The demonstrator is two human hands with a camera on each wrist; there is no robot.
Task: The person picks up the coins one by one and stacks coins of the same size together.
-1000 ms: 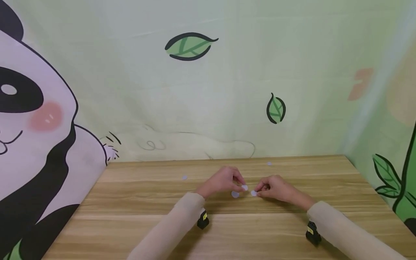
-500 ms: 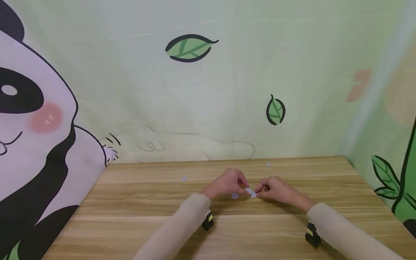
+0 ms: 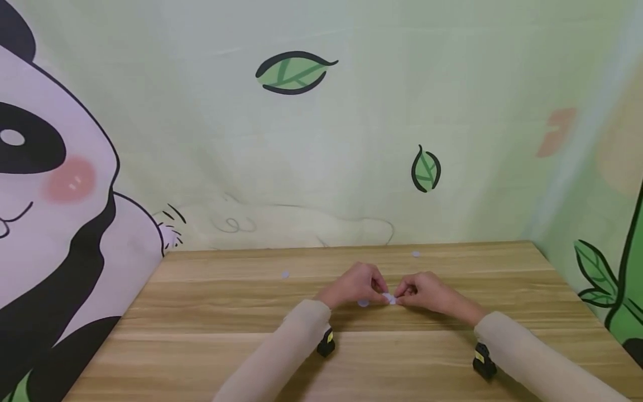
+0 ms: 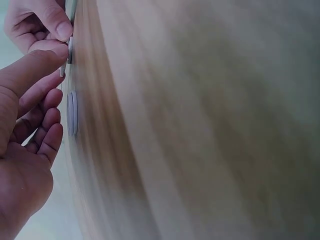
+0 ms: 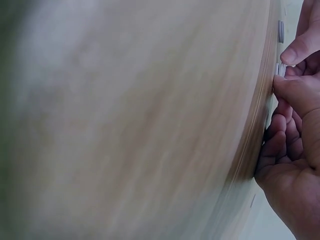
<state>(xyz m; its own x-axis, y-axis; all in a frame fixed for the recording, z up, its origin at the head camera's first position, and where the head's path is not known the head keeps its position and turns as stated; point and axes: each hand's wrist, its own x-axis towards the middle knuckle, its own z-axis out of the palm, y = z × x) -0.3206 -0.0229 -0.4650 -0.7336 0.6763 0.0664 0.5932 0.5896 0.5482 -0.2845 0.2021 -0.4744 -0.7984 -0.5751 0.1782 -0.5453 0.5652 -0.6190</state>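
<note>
Near the middle of the table in the head view, my left hand [image 3: 354, 285] pinches a small flat white disc [image 3: 386, 296] between thumb and fingertips. Facing it from the right, my right hand [image 3: 427, 291] pinches another white disc [image 3: 393, 301] close to the tabletop. The two discs meet or overlap; fingertips partly hide them. Just below the left hand lies a further disc [image 3: 363, 303], which the left wrist view shows as two thin layers [image 4: 72, 112] stacked flat. Its other fingers hang loosely curled beside that stack.
Two more small discs lie farther back on the wooden table [image 3: 226, 352]: one disc [image 3: 286, 274] to the left, another disc [image 3: 416, 254] near the back edge. A printed cloth backdrop [image 3: 351, 139] with a panda and leaves rises behind the table.
My left hand has moved right and slightly down, bringing its disc from a short gap away up against the disc at the right hand. The right hand has stayed almost still.
</note>
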